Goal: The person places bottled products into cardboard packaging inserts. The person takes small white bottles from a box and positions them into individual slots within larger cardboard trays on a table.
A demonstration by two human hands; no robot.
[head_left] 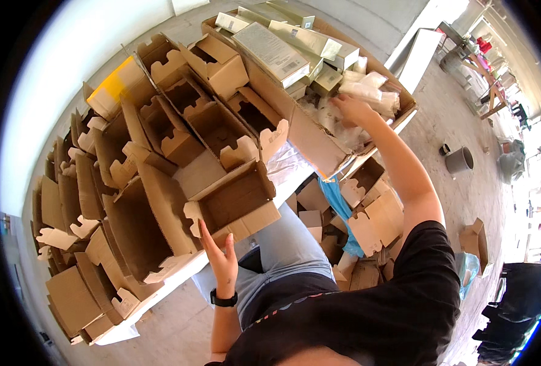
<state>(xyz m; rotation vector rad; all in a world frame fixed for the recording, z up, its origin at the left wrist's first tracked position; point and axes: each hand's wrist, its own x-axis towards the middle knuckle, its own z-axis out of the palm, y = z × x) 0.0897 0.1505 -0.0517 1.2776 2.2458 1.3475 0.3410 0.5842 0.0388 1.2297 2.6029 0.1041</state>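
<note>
My left hand (pixel 220 256) has its fingers stretched out and its thumb apart. Its fingertips touch the near side of an open, empty cardboard box (pixel 252 227) at the table's front edge. Over at the far right, my right hand (pixel 351 111) reaches into a large cardboard carton (pixel 319 143). Its fingers are bent down among clear plastic-wrapped pieces (pixel 371 91); what they hold, if anything, is hidden. Several gold-and-silver printed boxes (pixel 270 53) lie in the carton beyond that hand.
Rows of open brown boxes (pixel 139 226) crowd the white table on the left, one with yellow tape (pixel 111 90). Below the carton lies a heap of cardboard boxes (pixel 377 219) with a blue plastic strip (pixel 342 210). A grey bucket (pixel 459 160) stands on the floor at right.
</note>
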